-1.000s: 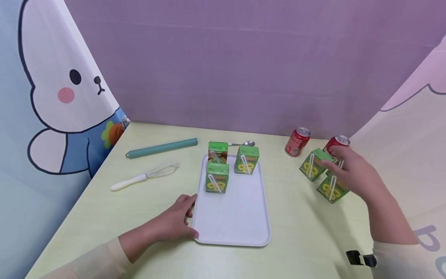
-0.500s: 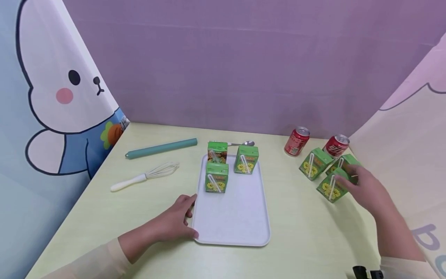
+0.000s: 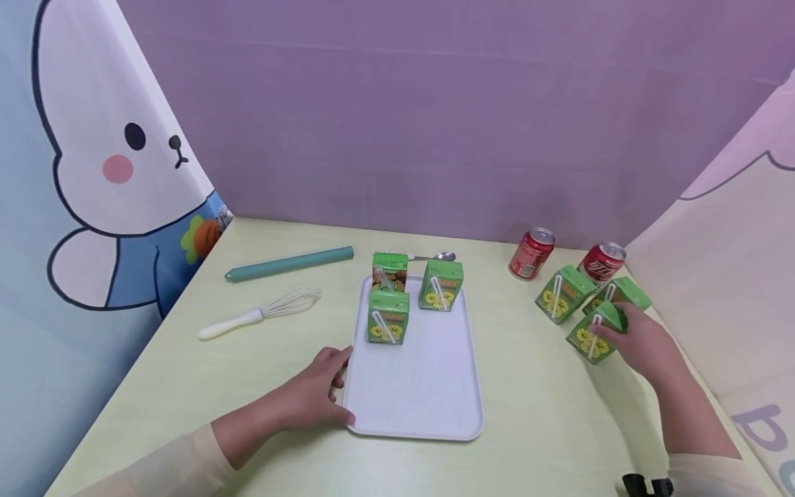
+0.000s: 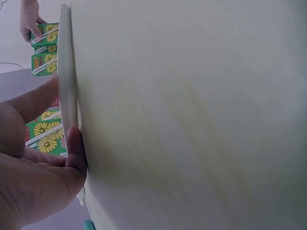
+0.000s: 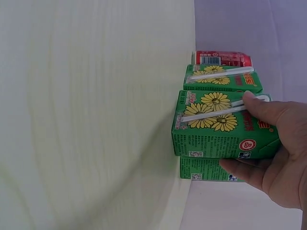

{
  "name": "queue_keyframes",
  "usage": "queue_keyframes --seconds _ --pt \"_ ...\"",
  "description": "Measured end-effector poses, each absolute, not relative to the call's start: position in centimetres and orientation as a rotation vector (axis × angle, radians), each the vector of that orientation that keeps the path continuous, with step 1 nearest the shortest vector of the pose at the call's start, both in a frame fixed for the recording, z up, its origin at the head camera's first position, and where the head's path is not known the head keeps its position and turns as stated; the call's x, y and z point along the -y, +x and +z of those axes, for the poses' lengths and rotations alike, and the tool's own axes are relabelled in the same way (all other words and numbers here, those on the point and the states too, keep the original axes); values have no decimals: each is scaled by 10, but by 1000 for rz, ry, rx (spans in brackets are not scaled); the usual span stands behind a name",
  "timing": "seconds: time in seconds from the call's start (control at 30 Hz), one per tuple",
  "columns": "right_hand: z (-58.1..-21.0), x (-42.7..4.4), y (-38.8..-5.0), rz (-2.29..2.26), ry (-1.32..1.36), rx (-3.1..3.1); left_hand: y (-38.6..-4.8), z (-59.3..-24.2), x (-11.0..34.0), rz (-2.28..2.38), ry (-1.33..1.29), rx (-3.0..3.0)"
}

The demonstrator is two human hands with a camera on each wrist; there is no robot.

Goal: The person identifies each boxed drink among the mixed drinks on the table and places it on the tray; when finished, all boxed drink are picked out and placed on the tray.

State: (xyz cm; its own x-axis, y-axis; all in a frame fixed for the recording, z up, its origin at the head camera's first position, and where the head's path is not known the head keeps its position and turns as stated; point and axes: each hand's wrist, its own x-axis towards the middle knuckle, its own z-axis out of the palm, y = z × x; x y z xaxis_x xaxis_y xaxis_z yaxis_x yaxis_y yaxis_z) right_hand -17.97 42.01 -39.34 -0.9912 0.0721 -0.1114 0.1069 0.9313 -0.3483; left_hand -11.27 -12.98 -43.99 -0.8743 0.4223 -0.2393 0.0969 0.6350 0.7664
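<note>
With thumb and curled fingers, my left hand (image 3: pixel 313 393) holds the left edge of a white tray (image 3: pixel 416 407); its thumb (image 4: pixel 41 98) lies against the rim in the left wrist view. Three green juice boxes stand at the tray's far end: one at the back left (image 3: pixel 390 269), one at the back right (image 3: pixel 441 286) and one in front (image 3: pixel 388 317). My right hand (image 5: pixel 283 148) grips the top of another juice box (image 5: pixel 216 129), thumb on its straw side and fingers behind. That juice box (image 3: pixel 586 338) stands on the table, close to two more juice boxes (image 3: pixel 562 295) (image 3: pixel 627 291).
Two red soda cans (image 3: pixel 532 254) (image 3: pixel 602 264) stand behind the juice boxes on the right. A teal rolling pin (image 3: pixel 288 264) and a white-handled whisk (image 3: pixel 261 314) lie on the left. A spoon (image 3: pixel 444 256) lies beyond the tray. Fabric backdrops border the table.
My right hand has come down from above the juice boxes onto the nearest one and now grips its top. The left hand stays on the tray's edge.
</note>
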Motion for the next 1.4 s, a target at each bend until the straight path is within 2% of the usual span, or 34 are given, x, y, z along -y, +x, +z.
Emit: queue_keyframes --seconds 0.4,0.83,1.4 --pt "-379 -394 -177 -464 31 -3051 -114 -440 129 1135 416 -2462" --pt "-357 -331 -180 -509 -149 -3089 -113 -437 128 1114 398 -2457" --pt "-359 -251 -195 -588 -409 -3048 -113 -442 130 1118 418 -2463"
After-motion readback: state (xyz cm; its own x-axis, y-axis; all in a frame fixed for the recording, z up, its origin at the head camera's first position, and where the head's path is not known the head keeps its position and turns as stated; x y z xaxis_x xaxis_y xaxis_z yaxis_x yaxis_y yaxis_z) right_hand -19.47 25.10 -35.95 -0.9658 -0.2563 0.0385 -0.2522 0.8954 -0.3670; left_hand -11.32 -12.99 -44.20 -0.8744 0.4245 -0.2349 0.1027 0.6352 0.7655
